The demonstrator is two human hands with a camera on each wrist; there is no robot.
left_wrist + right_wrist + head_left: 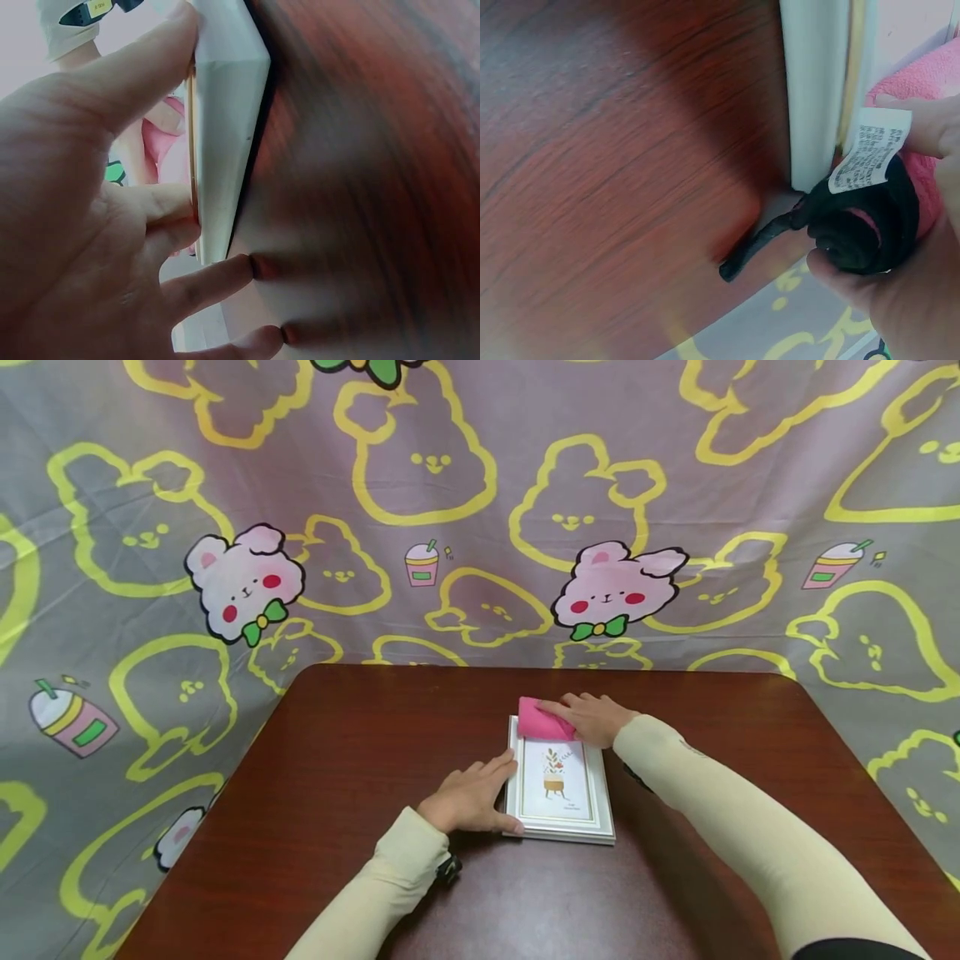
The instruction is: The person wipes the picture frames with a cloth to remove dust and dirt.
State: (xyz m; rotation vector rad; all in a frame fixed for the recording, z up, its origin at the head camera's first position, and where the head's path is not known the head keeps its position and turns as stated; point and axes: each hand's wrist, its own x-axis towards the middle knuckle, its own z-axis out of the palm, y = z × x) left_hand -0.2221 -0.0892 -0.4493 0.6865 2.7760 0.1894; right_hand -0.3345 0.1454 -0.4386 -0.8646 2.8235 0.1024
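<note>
A white picture frame (603, 797) lies flat on the brown table, with a plant drawing behind its front. My left hand (472, 797) is spread at its left side, the thumb on the near left corner. In the left wrist view, the index finger touches the frame's edge (225, 135) and other fingertips rest on the table. My right hand (603, 720) holds a pink cloth (542, 722) against the far end of the frame. In the right wrist view, part of the pink cloth (922, 75) shows by the fingers, and the hand is partly cut off.
The dark brown wooden table (360, 735) reaches back to a grey curtain (465, 602) with cartoon animals. A black strap (757, 244) with a white printed label (874, 146) hangs by my right hand. A dark device (448, 868) sits on my left wrist.
</note>
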